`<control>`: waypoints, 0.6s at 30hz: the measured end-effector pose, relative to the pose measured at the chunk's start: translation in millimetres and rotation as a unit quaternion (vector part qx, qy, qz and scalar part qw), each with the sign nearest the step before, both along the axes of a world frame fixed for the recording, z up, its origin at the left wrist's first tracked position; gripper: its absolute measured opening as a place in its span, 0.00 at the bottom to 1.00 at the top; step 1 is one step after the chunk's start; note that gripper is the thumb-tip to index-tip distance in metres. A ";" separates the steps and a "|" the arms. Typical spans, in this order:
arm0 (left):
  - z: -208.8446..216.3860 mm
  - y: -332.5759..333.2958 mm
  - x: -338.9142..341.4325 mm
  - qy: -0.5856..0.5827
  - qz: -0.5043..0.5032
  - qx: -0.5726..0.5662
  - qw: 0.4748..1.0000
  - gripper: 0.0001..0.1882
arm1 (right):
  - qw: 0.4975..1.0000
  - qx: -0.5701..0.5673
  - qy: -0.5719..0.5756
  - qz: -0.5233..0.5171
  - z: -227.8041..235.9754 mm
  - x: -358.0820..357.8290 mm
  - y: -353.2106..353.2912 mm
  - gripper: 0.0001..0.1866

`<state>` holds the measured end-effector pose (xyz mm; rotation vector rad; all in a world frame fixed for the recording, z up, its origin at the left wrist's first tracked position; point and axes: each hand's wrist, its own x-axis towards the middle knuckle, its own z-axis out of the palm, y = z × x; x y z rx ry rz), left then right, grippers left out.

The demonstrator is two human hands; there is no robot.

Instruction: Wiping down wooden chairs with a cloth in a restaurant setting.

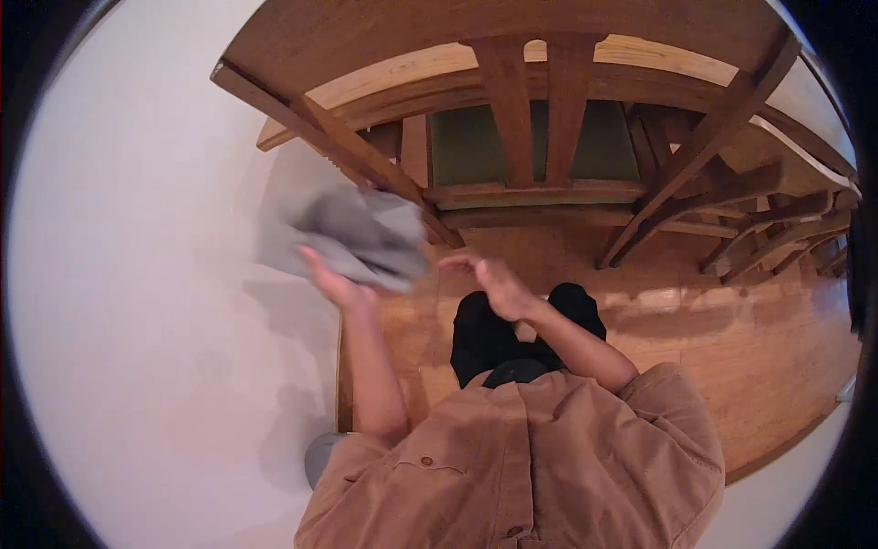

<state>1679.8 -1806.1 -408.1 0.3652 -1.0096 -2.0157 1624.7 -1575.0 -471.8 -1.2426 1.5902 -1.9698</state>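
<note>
A crumpled grey cloth point(370, 233) is held up at the left, near the white wall, and its edges are smeared by motion. My left hand point(340, 285) grips it from below, thumb along the near side; the other fingers are hidden behind the folds. A little to the right, my right hand point(503, 291) hovers above my knees with nothing in it. Its fingers stretch out toward the cloth, with a small gap between. Just beyond both hands stands a brown wooden chair point(535, 192), its slatted back toward me and its green seat point(476, 142) on the far side.
Behind the chair back runs a pale wooden tabletop point(412, 71). More wooden chairs point(777, 220) line up at the right. Along the left side rises a white wall point(137, 274). A round grey object point(320, 455) stands by my left elbow. Underfoot is a wooden floor point(677, 343).
</note>
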 end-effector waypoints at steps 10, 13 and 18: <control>130.8 16.1 -132.5 0.197 0.285 -0.484 0.804 0.36 | 0.980 0.063 -0.167 -0.090 -54.5 5.2 48.1 0.30; 68.0 26.2 -126.7 0.127 0.199 -0.448 0.862 0.36 | 0.964 0.133 -0.190 -0.130 -75.1 15.7 75.5 0.22; 77.5 3.6 -115.1 0.116 0.002 -0.242 0.963 0.39 | 0.939 0.176 -0.246 -0.166 -90.2 27.7 107.4 0.21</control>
